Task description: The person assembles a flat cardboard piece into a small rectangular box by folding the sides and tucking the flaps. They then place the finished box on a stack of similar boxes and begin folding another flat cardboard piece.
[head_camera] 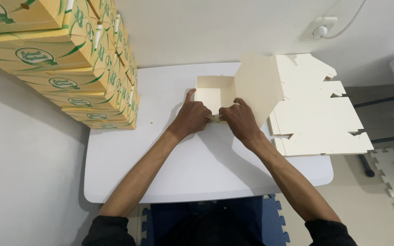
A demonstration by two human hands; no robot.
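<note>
A half-folded cream carton (215,93) is set near the middle of the white tabletop (160,159), its lid flap raised toward 1 o'clock. Its near wall is pinched by the left hand (193,117) and the right hand (239,121), both grips closed narrow on it. The tab, probably only partly seated, could be creased or sprung loose if pressed unevenly. Flat carton blanks (318,111) lie at 3 o'clock; finished yellow boxes (92,68) are stacked at 10 o'clock.

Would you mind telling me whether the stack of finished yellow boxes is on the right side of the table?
No, the stack of yellow boxes stands at the table's left edge against the wall.
</note>
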